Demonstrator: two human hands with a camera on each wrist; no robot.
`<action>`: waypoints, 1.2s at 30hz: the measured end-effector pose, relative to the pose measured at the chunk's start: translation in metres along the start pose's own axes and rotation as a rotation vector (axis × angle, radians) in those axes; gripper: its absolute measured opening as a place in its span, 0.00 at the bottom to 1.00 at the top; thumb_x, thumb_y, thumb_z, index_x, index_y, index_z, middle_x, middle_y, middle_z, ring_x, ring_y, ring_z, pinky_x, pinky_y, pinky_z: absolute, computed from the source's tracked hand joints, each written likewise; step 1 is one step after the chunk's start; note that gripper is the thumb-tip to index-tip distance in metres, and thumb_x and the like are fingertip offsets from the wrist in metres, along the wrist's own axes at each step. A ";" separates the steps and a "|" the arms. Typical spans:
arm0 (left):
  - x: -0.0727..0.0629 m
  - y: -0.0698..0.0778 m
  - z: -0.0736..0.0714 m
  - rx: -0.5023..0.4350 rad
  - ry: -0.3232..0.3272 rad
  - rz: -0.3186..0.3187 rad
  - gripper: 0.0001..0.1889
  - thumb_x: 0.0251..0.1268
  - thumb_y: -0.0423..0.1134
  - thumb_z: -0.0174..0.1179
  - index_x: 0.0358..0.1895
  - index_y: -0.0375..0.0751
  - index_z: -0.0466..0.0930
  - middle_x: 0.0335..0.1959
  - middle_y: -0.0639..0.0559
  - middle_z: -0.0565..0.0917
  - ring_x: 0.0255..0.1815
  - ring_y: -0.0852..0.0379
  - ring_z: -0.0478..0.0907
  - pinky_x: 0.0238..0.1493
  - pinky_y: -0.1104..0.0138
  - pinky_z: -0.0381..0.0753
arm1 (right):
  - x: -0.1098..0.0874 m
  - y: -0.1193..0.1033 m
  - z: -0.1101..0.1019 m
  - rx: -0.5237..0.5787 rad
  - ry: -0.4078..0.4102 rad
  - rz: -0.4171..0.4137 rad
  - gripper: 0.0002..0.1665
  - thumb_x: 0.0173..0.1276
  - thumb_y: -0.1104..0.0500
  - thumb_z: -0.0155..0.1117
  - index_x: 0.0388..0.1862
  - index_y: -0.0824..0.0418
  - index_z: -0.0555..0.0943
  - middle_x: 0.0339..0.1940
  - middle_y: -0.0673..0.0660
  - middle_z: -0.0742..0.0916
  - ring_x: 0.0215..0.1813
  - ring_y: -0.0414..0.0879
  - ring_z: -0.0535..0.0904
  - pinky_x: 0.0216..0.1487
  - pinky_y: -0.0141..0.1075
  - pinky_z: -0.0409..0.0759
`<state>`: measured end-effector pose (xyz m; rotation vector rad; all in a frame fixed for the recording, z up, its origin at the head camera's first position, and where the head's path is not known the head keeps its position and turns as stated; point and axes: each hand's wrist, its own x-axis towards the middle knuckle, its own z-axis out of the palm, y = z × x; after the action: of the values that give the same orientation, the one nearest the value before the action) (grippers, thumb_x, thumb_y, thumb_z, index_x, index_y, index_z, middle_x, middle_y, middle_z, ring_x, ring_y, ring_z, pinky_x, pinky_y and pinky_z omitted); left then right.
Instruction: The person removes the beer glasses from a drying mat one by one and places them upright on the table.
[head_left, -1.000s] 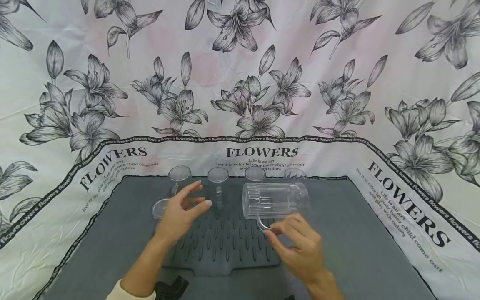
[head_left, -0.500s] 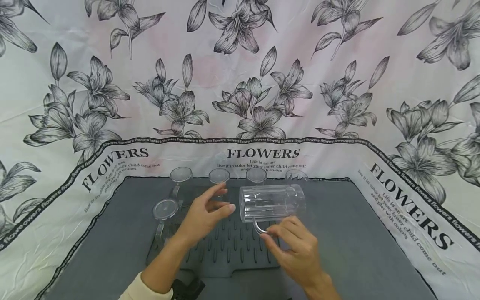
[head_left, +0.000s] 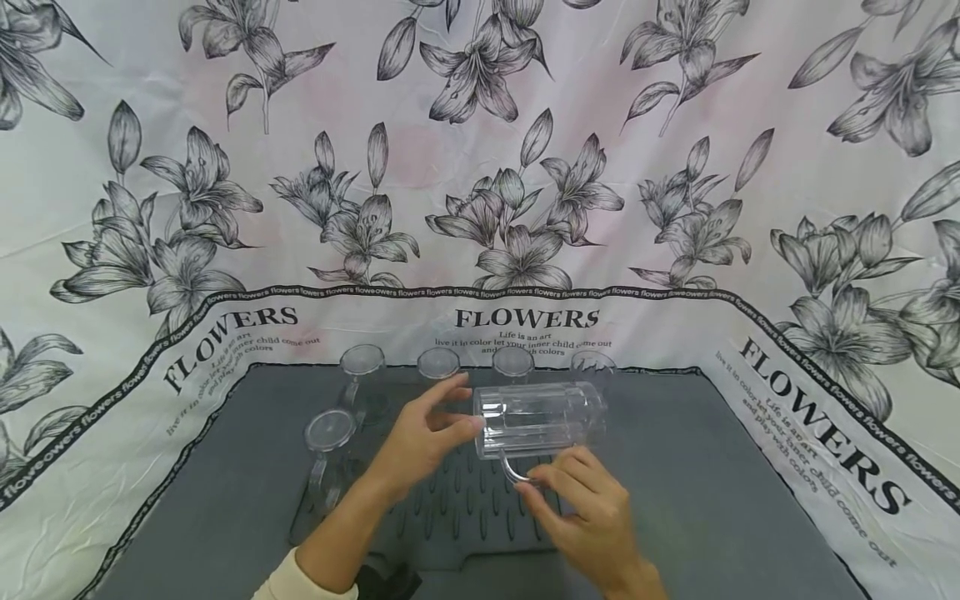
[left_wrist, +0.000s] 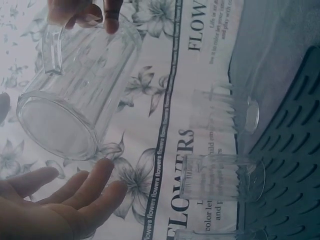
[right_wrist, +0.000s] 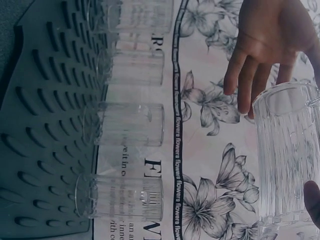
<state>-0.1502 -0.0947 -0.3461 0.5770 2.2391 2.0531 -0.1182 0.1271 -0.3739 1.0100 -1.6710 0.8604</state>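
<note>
A clear ribbed mug (head_left: pixel 540 417) is held on its side above the dark drying mat (head_left: pixel 517 529), its handle toward me. My right hand (head_left: pixel 585 510) pinches that handle between thumb and fingers. At the mug's left end is my left hand (head_left: pixel 422 439), fingers spread and only loosely bent, thumb overlapping the end in the head view. From the left wrist, the mug's round flat base (left_wrist: pixel 59 127) faces the left hand (left_wrist: pixel 65 205), whose fingertips lie just short of it.
Several more clear mugs stand upside down on the mat: one at front left (head_left: pixel 330 432), the others in a back row, such as the back-left mug (head_left: pixel 362 360). A flower-printed cloth (head_left: pixel 525 208) hangs behind the grey table (head_left: pixel 720 500).
My left hand has moved right, from over the left mugs to the end of the held mug. The right hand keeps its pinch on the handle, with the mug shifted slightly left and nearer.
</note>
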 end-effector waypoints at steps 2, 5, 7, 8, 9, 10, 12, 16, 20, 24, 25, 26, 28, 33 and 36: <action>0.000 -0.001 0.001 -0.003 -0.011 -0.005 0.36 0.65 0.43 0.64 0.74 0.45 0.59 0.66 0.43 0.67 0.59 0.44 0.73 0.57 0.46 0.72 | 0.002 -0.002 0.000 0.009 0.008 -0.004 0.18 0.69 0.54 0.65 0.23 0.65 0.82 0.22 0.53 0.81 0.26 0.45 0.74 0.29 0.28 0.76; 0.000 -0.001 0.002 -0.002 -0.017 -0.014 0.35 0.65 0.44 0.64 0.73 0.46 0.61 0.66 0.44 0.67 0.59 0.45 0.73 0.57 0.46 0.72 | 0.006 -0.006 0.000 0.023 0.017 -0.011 0.18 0.69 0.55 0.65 0.23 0.65 0.82 0.22 0.53 0.81 0.26 0.45 0.74 0.28 0.29 0.75; 0.001 -0.001 0.001 0.000 -0.026 -0.019 0.34 0.65 0.44 0.64 0.72 0.46 0.63 0.66 0.43 0.67 0.59 0.45 0.73 0.57 0.46 0.72 | 0.008 -0.007 0.000 0.028 0.020 -0.015 0.18 0.70 0.55 0.65 0.23 0.65 0.82 0.22 0.53 0.81 0.26 0.45 0.73 0.28 0.29 0.75; 0.002 -0.001 0.001 -0.002 -0.029 -0.021 0.33 0.65 0.44 0.64 0.72 0.46 0.64 0.66 0.42 0.66 0.59 0.45 0.73 0.57 0.45 0.72 | 0.008 -0.006 0.000 0.028 0.019 -0.017 0.18 0.70 0.55 0.65 0.23 0.65 0.82 0.22 0.53 0.81 0.26 0.45 0.73 0.28 0.29 0.75; 0.002 -0.001 0.001 -0.004 -0.032 -0.022 0.32 0.65 0.44 0.64 0.72 0.46 0.64 0.66 0.42 0.66 0.59 0.45 0.73 0.57 0.45 0.72 | 0.007 -0.006 0.001 0.030 0.018 -0.018 0.17 0.69 0.55 0.65 0.23 0.65 0.82 0.22 0.53 0.81 0.26 0.45 0.74 0.29 0.29 0.75; 0.003 -0.001 0.001 -0.007 -0.035 -0.025 0.32 0.65 0.44 0.64 0.71 0.46 0.65 0.66 0.42 0.66 0.59 0.45 0.73 0.57 0.45 0.72 | 0.007 -0.006 0.001 0.031 0.016 -0.019 0.17 0.69 0.55 0.65 0.23 0.64 0.82 0.22 0.53 0.81 0.26 0.45 0.74 0.29 0.29 0.75; 0.003 -0.001 0.001 -0.008 -0.036 -0.028 0.32 0.64 0.43 0.64 0.71 0.47 0.65 0.66 0.41 0.66 0.59 0.45 0.73 0.57 0.45 0.72 | 0.007 -0.006 0.001 0.032 0.013 -0.022 0.17 0.69 0.56 0.65 0.23 0.64 0.82 0.22 0.53 0.82 0.26 0.45 0.74 0.29 0.29 0.75; 0.003 -0.001 0.001 0.000 -0.033 -0.032 0.32 0.64 0.43 0.65 0.71 0.47 0.67 0.66 0.41 0.66 0.59 0.44 0.73 0.55 0.46 0.73 | 0.007 -0.006 0.002 0.050 0.021 -0.038 0.16 0.69 0.57 0.65 0.23 0.65 0.82 0.22 0.53 0.82 0.26 0.45 0.74 0.28 0.28 0.74; 0.003 -0.002 0.001 0.008 -0.033 -0.031 0.31 0.62 0.42 0.66 0.69 0.45 0.69 0.65 0.40 0.66 0.58 0.42 0.74 0.53 0.48 0.76 | 0.007 -0.007 0.004 0.067 0.023 -0.049 0.17 0.69 0.57 0.65 0.23 0.66 0.82 0.22 0.54 0.82 0.26 0.45 0.73 0.28 0.26 0.73; 0.003 -0.002 0.000 -0.005 -0.023 -0.030 0.30 0.60 0.41 0.67 0.67 0.42 0.71 0.62 0.39 0.68 0.56 0.41 0.74 0.52 0.50 0.77 | 0.007 -0.009 0.004 0.069 0.017 -0.051 0.17 0.69 0.57 0.65 0.23 0.67 0.82 0.21 0.54 0.82 0.26 0.45 0.73 0.27 0.25 0.72; 0.003 -0.003 0.000 -0.011 -0.021 -0.030 0.30 0.60 0.40 0.67 0.66 0.41 0.72 0.61 0.39 0.68 0.56 0.40 0.74 0.52 0.51 0.77 | 0.007 -0.009 0.004 0.068 0.016 -0.053 0.17 0.69 0.57 0.65 0.24 0.67 0.82 0.21 0.53 0.82 0.25 0.45 0.73 0.27 0.26 0.71; 0.003 -0.003 0.000 -0.016 -0.019 -0.030 0.29 0.60 0.40 0.67 0.66 0.40 0.72 0.61 0.39 0.68 0.56 0.40 0.74 0.52 0.51 0.77 | 0.007 -0.009 0.004 0.068 0.012 -0.053 0.17 0.69 0.57 0.65 0.24 0.67 0.82 0.21 0.53 0.82 0.25 0.45 0.73 0.27 0.25 0.71; 0.002 -0.003 0.000 -0.022 -0.015 -0.031 0.28 0.60 0.39 0.67 0.65 0.40 0.73 0.60 0.39 0.69 0.57 0.38 0.73 0.52 0.52 0.77 | 0.007 -0.009 0.004 0.069 0.000 -0.050 0.17 0.70 0.57 0.64 0.24 0.67 0.82 0.22 0.53 0.81 0.25 0.44 0.72 0.28 0.25 0.71; 0.001 -0.005 0.002 -0.044 0.018 -0.043 0.26 0.59 0.39 0.68 0.61 0.38 0.75 0.60 0.39 0.70 0.57 0.39 0.72 0.50 0.53 0.78 | 0.006 -0.011 0.002 0.065 -0.028 -0.032 0.18 0.71 0.56 0.62 0.27 0.69 0.83 0.24 0.54 0.81 0.27 0.45 0.73 0.31 0.26 0.73; 0.001 -0.007 0.004 -0.073 0.049 -0.051 0.25 0.58 0.38 0.68 0.60 0.36 0.76 0.58 0.38 0.71 0.54 0.39 0.74 0.50 0.53 0.78 | 0.008 -0.016 0.000 0.047 0.002 -0.011 0.18 0.71 0.55 0.62 0.31 0.70 0.83 0.30 0.59 0.81 0.32 0.49 0.75 0.37 0.29 0.76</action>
<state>-0.1516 -0.0914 -0.3533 0.4641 2.1696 2.1364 -0.1053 0.1190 -0.3653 1.0496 -1.6487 0.8971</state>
